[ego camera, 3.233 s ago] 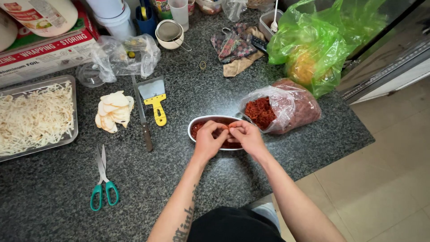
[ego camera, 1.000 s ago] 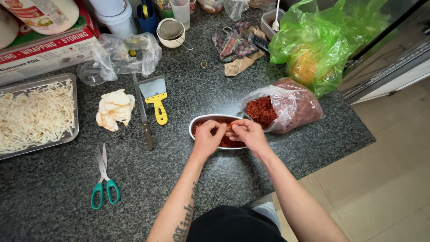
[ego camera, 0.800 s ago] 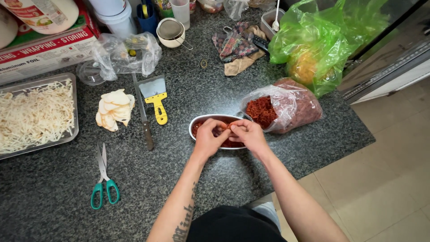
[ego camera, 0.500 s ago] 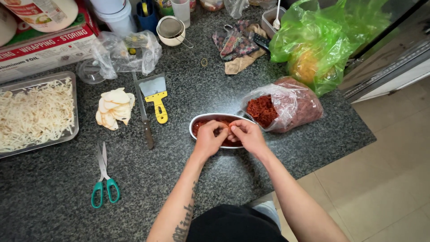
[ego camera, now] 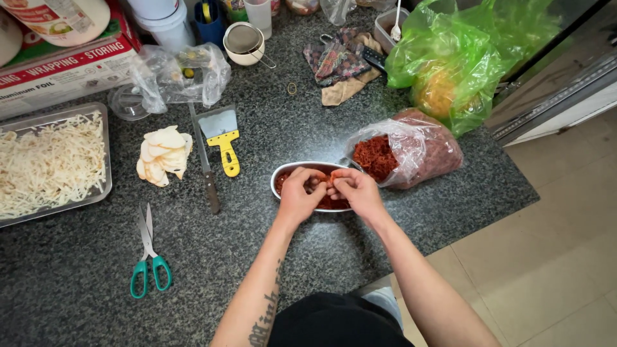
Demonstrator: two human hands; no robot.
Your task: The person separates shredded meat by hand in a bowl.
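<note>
1. Head view: fingers [ego camera: 319,186] of both hands bunched together, pinched on a small clump of the red shredded stuff right above the oval metal dish [ego camera: 283,175].
2. Left hand [ego camera: 297,196] and right hand [ego camera: 355,191] meeting over the dish, knuckles up, fingertips touching each other; the dish itself on the dark speckled tabletop [ego camera: 385,244], just in front of the body.
3. Best kept low over the dish, so loose strands drop back inside and not onto the stone.
4. Best worked in small pinches, judging by how tangled the shreds look; a gentle pull apart rather than a hard squeeze.
5. Just beside the right hand, touching the dish's far end: clear bag [ego camera: 418,151] lying open, more red shreds [ego camera: 375,153] at its mouth. Worth minding the wrist there, since a nudge could spill it.
6. Well apart to the left: knife [ego camera: 205,160], yellow-handled scraper [ego camera: 223,138], green-handled scissors [ego camera: 149,257], tray of pale shreds [ego camera: 48,164]. None of them under the hands.
</note>
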